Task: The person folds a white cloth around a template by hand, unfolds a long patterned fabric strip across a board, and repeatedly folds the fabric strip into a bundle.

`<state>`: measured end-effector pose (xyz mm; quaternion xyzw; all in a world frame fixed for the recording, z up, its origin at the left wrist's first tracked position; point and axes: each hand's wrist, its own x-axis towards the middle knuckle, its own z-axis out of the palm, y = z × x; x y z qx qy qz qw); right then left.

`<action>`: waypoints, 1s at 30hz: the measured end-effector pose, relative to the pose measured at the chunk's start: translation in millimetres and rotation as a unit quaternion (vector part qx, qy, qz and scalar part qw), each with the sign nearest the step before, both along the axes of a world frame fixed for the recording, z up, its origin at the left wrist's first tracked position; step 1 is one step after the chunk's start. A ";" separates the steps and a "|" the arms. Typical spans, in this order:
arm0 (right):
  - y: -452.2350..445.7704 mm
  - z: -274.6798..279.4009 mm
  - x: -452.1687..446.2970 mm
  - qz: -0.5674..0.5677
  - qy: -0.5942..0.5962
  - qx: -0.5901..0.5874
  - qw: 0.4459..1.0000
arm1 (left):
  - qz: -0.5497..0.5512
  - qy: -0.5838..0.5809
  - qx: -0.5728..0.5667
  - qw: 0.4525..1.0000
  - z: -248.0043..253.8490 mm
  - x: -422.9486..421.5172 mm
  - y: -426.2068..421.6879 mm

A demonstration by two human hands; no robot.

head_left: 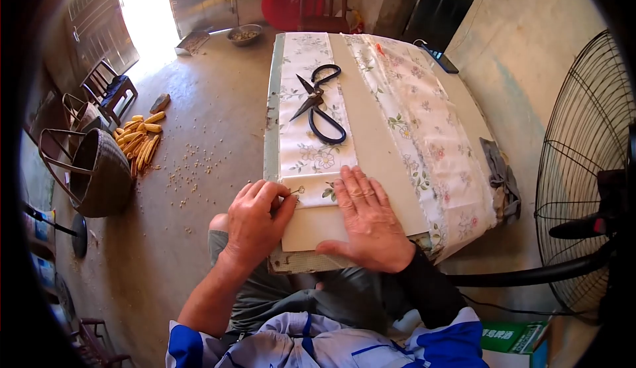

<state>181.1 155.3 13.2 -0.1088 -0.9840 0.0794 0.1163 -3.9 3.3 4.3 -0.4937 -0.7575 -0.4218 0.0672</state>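
Note:
A strip of white floral fabric runs lengthwise along the left side of the table, its near end folded over. At that fold's left corner, my left hand pinches the fabric edge between thumb and fingers. My right hand lies flat with fingers stretched, its fingertips pressing the fold's right end. Black-handled scissors rest on the strip beyond my hands, blades apart and pointing left. Wider floral fabric covers the table's right part.
A pale board shows between the fabrics. A dark cloth hangs at the table's right edge, near a large fan. A phone lies at the far right corner. Corn cobs and a woven basket are on the floor left.

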 end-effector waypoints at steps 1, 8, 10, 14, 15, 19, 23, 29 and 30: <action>3.7 0.0 5.2 -0.008 -0.004 0.001 1.000 | -0.002 0.000 -0.007 1.000 1.3 -0.5 -0.9; 5.5 -1.6 8.5 -0.014 -0.008 0.023 1.000 | 0.022 0.176 -0.023 0.984 32.3 9.0 -1.7; 4.7 0.4 9.1 -0.014 0.000 0.009 1.000 | -0.005 0.159 0.039 0.986 41.6 25.0 3.3; 10.1 -0.9 12.2 0.011 -0.019 0.048 0.999 | -0.197 0.134 0.018 0.971 36.6 51.7 20.8; 6.9 5.2 11.5 0.010 -0.017 0.034 0.999 | -0.206 0.121 -0.015 0.971 33.7 55.6 25.8; 10.5 -1.2 9.5 0.004 -0.015 0.027 1.000 | -0.221 0.092 -0.136 0.961 14.6 47.3 37.1; 7.8 3.5 9.8 0.010 -0.011 0.005 1.000 | -0.203 0.101 -0.180 0.957 11.9 32.1 20.0; 6.4 8.8 7.6 0.004 -0.010 0.000 1.000 | -0.184 0.117 -0.155 0.963 10.4 15.3 -0.8; 6.7 10.3 7.8 0.007 -0.009 0.002 1.000 | -0.183 0.116 -0.152 0.964 9.2 15.0 -1.6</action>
